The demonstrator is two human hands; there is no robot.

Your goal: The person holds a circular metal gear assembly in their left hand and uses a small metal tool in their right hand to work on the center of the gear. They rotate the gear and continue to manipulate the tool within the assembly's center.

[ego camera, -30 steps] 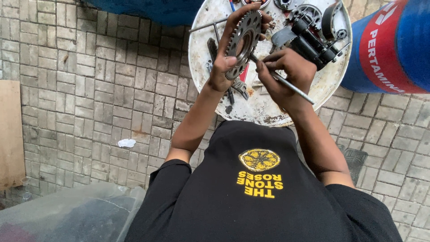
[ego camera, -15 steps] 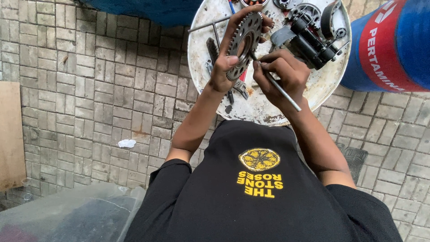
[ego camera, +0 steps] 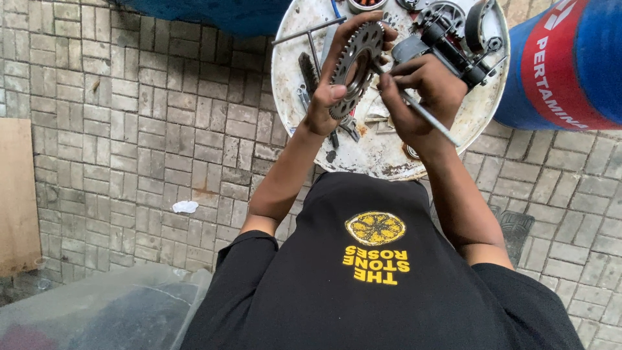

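My left hand point(ego camera: 334, 87) holds a toothed metal sprocket point(ego camera: 355, 68) upright by its rim, over a round white drum lid point(ego camera: 389, 155) used as a work surface. My right hand point(ego camera: 421, 97) grips a thin metal rod tool point(ego camera: 424, 113), its tip at the sprocket's inner edge. Behind the hands on the lid lie a black engine part assembly point(ego camera: 453, 39), a T-shaped wrench point(ego camera: 311, 35) and a dark brush point(ego camera: 308, 71).
A blue and red drum point(ego camera: 564, 65) stands at the right, another blue drum point(ego camera: 220, 10) at the top. Grey brick paving point(ego camera: 129, 129) surrounds me. A scrap of white paper point(ego camera: 184, 207), a wooden board point(ego camera: 16, 194) and a clear plastic sheet point(ego camera: 97, 311) lie at the left.
My right hand has drawn closer to the sprocket, bringing the rod's tip up against its inner edge. The left hand keeps the sprocket in nearly the same place.
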